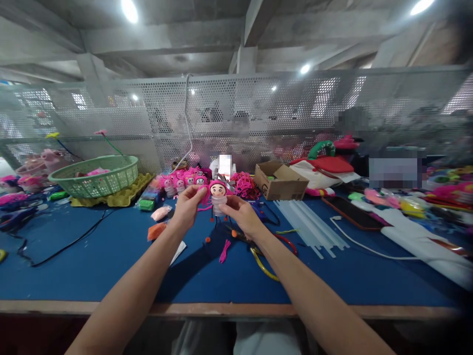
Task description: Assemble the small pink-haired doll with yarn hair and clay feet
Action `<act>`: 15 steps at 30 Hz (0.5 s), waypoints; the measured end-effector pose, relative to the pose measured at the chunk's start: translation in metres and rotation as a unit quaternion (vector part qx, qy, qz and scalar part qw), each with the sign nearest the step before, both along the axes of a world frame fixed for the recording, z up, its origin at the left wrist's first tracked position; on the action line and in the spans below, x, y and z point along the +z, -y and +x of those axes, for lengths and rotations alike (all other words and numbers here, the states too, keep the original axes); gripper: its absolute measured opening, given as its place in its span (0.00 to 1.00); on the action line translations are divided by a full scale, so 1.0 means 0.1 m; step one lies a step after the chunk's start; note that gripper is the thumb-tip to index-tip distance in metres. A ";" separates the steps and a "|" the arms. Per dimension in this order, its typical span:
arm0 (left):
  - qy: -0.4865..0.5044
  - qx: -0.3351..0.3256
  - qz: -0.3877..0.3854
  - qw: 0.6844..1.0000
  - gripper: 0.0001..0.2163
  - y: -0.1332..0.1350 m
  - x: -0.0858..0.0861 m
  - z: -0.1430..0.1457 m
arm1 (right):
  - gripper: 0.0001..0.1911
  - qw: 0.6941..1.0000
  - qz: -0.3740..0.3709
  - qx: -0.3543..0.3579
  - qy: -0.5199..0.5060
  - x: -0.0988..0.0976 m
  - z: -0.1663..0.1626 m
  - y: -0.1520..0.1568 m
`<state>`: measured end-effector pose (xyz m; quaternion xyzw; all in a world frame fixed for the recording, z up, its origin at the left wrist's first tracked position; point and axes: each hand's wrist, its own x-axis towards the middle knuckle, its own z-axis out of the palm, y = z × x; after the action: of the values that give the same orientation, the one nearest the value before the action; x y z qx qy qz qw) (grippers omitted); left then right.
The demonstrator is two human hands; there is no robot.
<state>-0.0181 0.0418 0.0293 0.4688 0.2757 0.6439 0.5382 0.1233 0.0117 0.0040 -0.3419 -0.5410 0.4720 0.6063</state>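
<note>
A small doll (218,191) with a round face, pink yarn hair and a pale ringed body is held upright above the blue table. My right hand (242,215) is closed on its body from the right. On the other side, my left hand (187,204) pinches strands of the pink yarn hair beside the doll's head. Thin dark legs with orange ends hang below the body. Under my hands lie a short pink yarn bundle (224,251), an orange bead (207,240) and pliers (264,261) with red and yellow handles, partly hidden by my right forearm.
Several similar dolls (180,184) stand behind, with a heap of pink yarn (247,184) and a cardboard box (281,181). A green basket (101,177) is left; translucent glue sticks (310,227), a phone (351,213) and a white cable (364,252) lie right. A perforated screen rises behind.
</note>
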 end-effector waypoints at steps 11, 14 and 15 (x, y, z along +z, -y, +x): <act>-0.018 -0.088 0.027 0.996 0.17 0.01 0.01 -0.09 | 0.15 1.000 0.006 -0.003 -0.003 0.01 0.03 -0.03; -0.004 -0.073 0.047 0.996 0.17 -0.03 0.03 -0.17 | 0.15 1.000 0.006 -0.002 -0.019 0.08 0.06 -0.02; -0.002 -0.060 0.050 0.997 0.16 -0.05 0.03 -0.20 | 0.14 1.000 0.010 0.000 -0.017 0.12 0.07 0.00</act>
<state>-0.0380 0.0464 0.0322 0.5120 0.2158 0.6222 0.5515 0.1305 0.0114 0.0163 -0.3277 -0.5357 0.4723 0.6185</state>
